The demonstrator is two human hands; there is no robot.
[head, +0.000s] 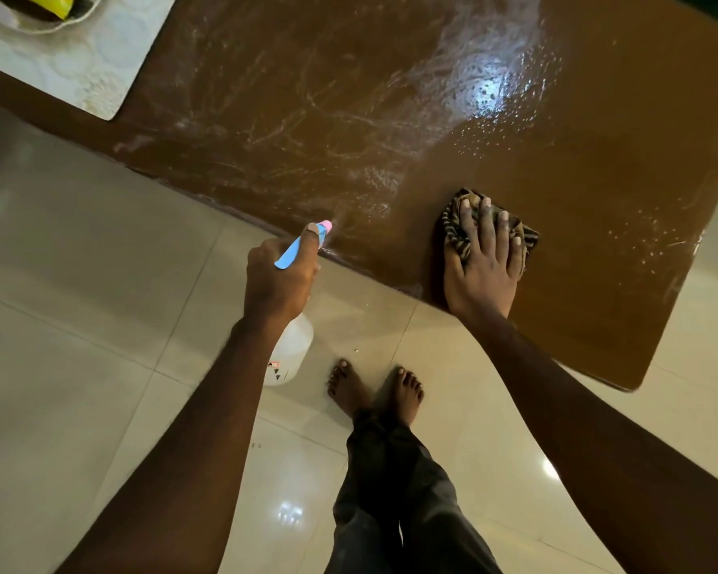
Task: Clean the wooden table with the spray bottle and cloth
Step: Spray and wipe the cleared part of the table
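Observation:
The brown wooden table (597, 167) fills the upper right, wet with droplets and white streaks across its middle. My left hand (276, 279) grips the neck of a clear spray bottle (293, 350) with a blue trigger and pink nozzle, held just off the table's near edge, nozzle aimed at the tabletop with a faint mist in front of it. My right hand (483, 258) rests flat with fingers spread on a crumpled striped cloth (459, 227), pressing it onto the table near the front edge.
A pale patterned placemat (79, 68) lies on the table's far left corner with a white dish (30, 24) holding something yellow. Glossy cream floor tiles (100, 325) lie below. My bare feet (374, 391) stand close to the table edge.

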